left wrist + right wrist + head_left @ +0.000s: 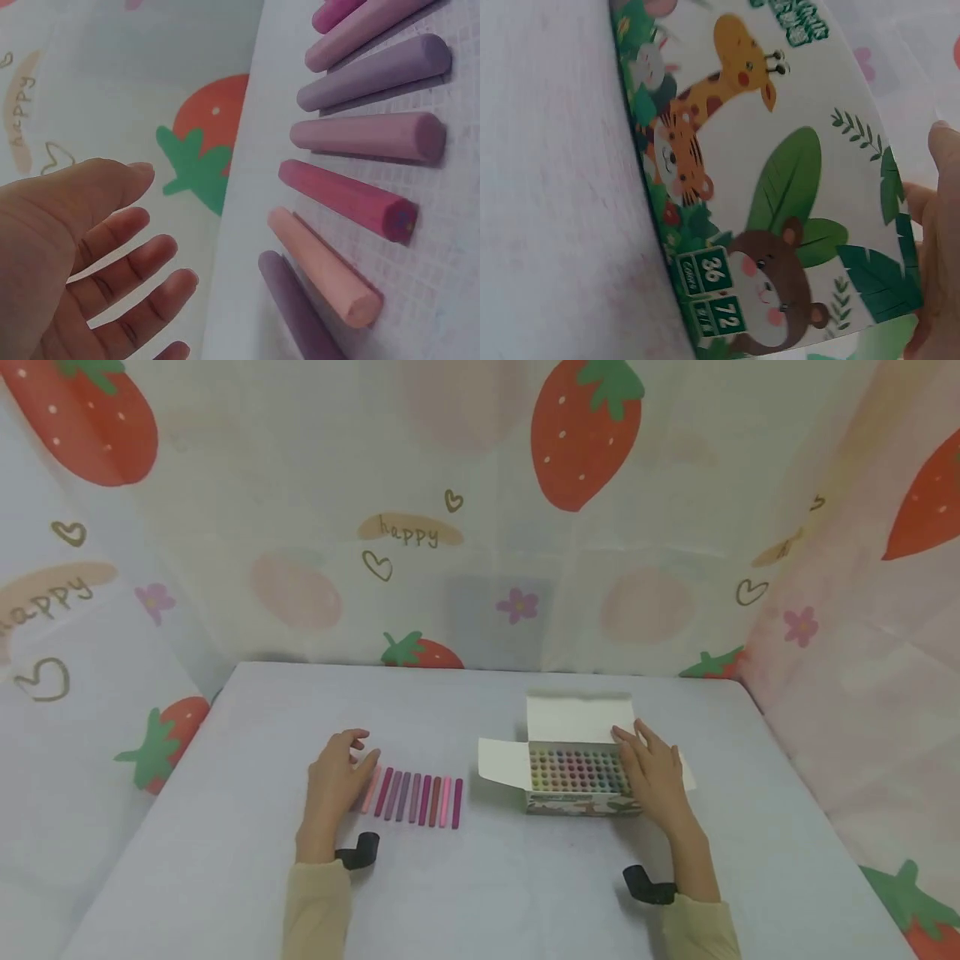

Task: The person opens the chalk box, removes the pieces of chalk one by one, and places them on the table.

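Observation:
A row of several crayons (pixel 425 800) in pinks, purples and a reddish brown lies side by side on the white table. My left hand (pixel 332 785) is at the row's left end, its thumb near the leftmost sticks. In the left wrist view, that hand's fingers (pixel 135 281) are loosely bent and hold nothing, apart from the crayons (pixel 367 137). To the right stands an open cardboard box (pixel 570 805), filled with upright sticks of many colours. My right hand (pixel 654 777) rests at its right side, fingertips by the raised lid. Animal drawings cover the box (pixel 795 187) in the right wrist view.
The box's lid (pixel 579 718) stands up at the back, and a side flap (pixel 504 762) sticks out to the left. Strawberry-print cloth (pixel 480 552) hangs behind and beside the table (pixel 495 893). Each wrist wears a black camera mount (pixel 360 852).

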`<state>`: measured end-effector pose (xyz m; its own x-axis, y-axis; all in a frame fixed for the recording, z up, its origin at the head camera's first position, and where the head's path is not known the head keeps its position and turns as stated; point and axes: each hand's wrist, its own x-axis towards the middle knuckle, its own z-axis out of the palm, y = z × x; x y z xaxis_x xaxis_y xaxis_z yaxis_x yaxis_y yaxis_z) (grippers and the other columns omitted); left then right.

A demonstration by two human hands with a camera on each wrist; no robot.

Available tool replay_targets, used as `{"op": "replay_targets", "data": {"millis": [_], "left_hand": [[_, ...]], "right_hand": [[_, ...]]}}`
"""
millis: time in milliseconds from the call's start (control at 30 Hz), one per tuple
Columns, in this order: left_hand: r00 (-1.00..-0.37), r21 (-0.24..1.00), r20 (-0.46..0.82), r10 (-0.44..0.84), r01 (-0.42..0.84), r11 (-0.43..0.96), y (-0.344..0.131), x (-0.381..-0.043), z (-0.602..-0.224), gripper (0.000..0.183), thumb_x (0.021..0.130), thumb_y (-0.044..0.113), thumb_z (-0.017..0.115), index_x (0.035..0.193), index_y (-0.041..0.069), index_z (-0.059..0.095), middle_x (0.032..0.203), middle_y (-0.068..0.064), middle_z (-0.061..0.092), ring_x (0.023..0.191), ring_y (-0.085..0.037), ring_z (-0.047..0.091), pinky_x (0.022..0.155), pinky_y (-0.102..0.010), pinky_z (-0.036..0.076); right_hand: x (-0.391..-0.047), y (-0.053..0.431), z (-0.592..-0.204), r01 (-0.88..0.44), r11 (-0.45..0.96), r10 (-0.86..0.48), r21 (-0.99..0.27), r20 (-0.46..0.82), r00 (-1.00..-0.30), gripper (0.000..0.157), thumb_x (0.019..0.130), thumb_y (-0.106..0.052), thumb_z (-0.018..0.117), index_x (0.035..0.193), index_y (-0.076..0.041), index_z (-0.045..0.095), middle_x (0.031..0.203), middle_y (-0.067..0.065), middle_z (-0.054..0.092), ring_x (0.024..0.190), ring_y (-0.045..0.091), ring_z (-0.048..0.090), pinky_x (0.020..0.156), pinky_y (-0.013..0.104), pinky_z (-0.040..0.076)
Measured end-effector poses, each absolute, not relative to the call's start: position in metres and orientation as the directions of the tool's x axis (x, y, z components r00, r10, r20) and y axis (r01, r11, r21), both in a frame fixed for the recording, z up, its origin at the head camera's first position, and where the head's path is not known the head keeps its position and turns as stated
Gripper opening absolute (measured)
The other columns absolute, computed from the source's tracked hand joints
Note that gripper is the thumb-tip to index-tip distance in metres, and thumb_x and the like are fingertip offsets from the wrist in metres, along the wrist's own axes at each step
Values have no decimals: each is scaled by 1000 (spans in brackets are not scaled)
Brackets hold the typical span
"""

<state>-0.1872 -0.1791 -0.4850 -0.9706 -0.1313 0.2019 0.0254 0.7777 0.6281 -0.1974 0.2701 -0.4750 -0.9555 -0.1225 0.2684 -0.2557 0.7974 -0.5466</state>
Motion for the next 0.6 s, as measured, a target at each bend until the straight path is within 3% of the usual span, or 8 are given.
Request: {"op": "replay_targets", "data": {"millis": [133,400,500,600], "left_hand": [[-967,575,245,-63,93,813,-176,-197,-480,41,89,28,61,123,6,53,107,-13,60,93,-29,59,75,-46,44],[-914,454,402,58,254,854,-178,-226,-476,46,94,33,52,131,7,49,125,-20,52,110,-41,50,83,-57,40],[-903,411,418,93,280,868,-183,-237,-474,51,94,36,51,138,10,42,136,-21,44,121,-43,42,93,-60,34],[-914,363,390,113,265,893,-189,-246,-468,58,94,43,47,144,16,33,147,-19,28,133,-43,25,101,-65,20]], "right_hand": [[-203,274,-461,-219,861,-131,-459,216,-968,51,100,-43,28,141,-14,37,150,21,19,134,48,16,103,67,-2],[-237,284,-430,-204,920,-178,-334,107,-978,65,97,-53,27,149,-15,14,153,21,2,138,45,1,103,66,-7],[-249,287,-421,-234,931,-212,-280,106,-971,69,96,-55,27,149,-16,11,154,19,-2,139,43,-3,103,65,-9],[-261,290,-415,-282,937,-251,-204,166,-954,71,94,-58,29,150,-17,12,155,17,-4,140,39,-7,102,67,-8]]}}
